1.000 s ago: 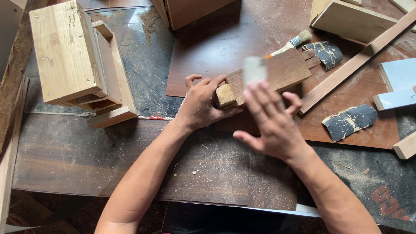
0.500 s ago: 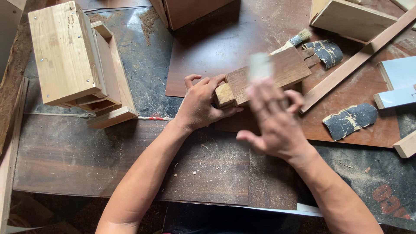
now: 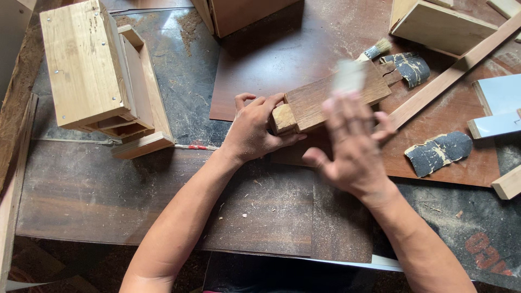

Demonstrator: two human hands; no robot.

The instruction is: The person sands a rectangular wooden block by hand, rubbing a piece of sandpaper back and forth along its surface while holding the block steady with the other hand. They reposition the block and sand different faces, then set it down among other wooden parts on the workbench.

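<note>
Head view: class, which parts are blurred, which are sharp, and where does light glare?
Head view: the right hand and the pale sanding pad under its fingertips are motion-blurred; the left hand, wooden block and wooden box are sharp; faint glare on the dark tabletop.

Dusty workbench (image 3: 108,211) with wooden box (image 3: 95,70)

Pale wooden box-like assembly with screws (image 3: 92,70) at left on the dusty dark worktable (image 3: 108,201). Small paintbrush with pale bristles (image 3: 375,50) at top, beside a torn black sandpaper scrap (image 3: 408,66). Second black sandpaper scrap (image 3: 438,152) at right. Long reddish wooden strip (image 3: 456,70) lies diagonally.
</note>
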